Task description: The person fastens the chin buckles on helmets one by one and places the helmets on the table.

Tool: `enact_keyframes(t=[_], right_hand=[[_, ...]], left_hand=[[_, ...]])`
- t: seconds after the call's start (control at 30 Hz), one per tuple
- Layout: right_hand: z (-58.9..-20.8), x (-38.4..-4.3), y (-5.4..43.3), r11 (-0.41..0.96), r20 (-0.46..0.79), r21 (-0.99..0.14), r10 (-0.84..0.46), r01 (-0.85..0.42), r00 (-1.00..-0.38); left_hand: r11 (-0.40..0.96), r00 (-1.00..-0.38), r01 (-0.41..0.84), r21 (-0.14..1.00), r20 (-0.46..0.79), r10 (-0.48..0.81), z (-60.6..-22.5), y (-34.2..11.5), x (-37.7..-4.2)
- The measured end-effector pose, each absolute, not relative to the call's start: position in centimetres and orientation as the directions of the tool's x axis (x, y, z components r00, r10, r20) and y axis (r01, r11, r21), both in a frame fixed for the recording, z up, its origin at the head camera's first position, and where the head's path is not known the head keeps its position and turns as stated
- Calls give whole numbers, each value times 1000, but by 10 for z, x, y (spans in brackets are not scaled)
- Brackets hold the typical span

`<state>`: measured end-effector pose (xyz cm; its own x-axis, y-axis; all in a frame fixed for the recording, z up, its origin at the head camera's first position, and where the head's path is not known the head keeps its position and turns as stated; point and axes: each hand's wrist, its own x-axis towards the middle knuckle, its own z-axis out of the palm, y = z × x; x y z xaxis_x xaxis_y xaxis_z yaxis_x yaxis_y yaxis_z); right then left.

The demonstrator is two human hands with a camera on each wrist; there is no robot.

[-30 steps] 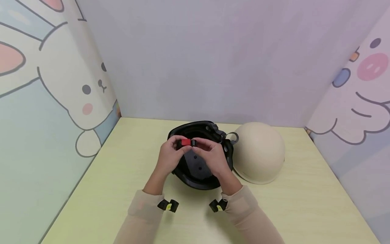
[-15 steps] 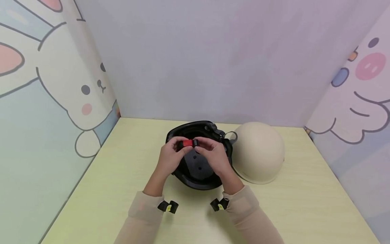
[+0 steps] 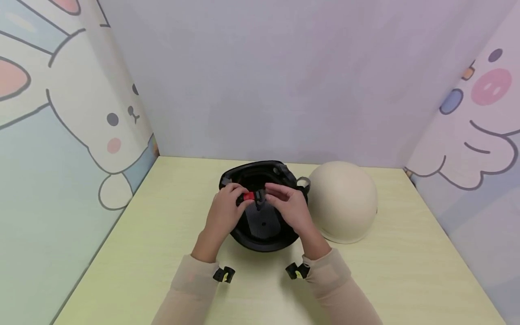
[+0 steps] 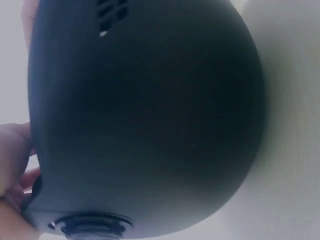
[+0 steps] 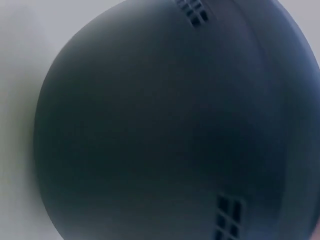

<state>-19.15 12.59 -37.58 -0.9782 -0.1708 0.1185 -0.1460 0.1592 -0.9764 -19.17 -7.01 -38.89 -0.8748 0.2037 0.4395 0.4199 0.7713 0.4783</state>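
A black helmet [image 3: 262, 243] lies upturned on the table, its inside facing up; its smooth outer shell fills both wrist views. Over its opening, my left hand [image 3: 223, 210] pinches a red and black strap buckle [image 3: 249, 196] between thumb and fingers. The buckle's black end [image 3: 260, 198] tips downward on the right. Close beside that end is my right hand [image 3: 293, 210], thumb and forefinger apart; whether a fingertip still touches it is hard to see. In the left wrist view, part of a hand [image 4: 12, 160] shows at the helmet's rim.
A cream helmet [image 3: 344, 203] sits dome up on the pale yellow table [image 3: 162, 234], just right of the black one. A grey strap loop [image 3: 304, 181] sticks up between them. A plain wall [image 3: 264, 81] stands behind, with cartoon-printed panels on both sides.
My right hand's fingers have spread and drawn slightly right from the buckle. The buckle has dropped a little and its black end tilts down, while my left hand keeps its hold.
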Motion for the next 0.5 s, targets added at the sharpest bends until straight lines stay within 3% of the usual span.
enact_keyframes(t=[0.17,0.5], right_hand=[[-373,-191,140,181,168,-966,-108,-186,-980],[-368,-186,165,176,216,-964,87,-198,-973]], left_hand=[[830,-859,424,362,451,242,-390,-69,-188],[805,-855,413,426,487,180,-396,-74,-184]])
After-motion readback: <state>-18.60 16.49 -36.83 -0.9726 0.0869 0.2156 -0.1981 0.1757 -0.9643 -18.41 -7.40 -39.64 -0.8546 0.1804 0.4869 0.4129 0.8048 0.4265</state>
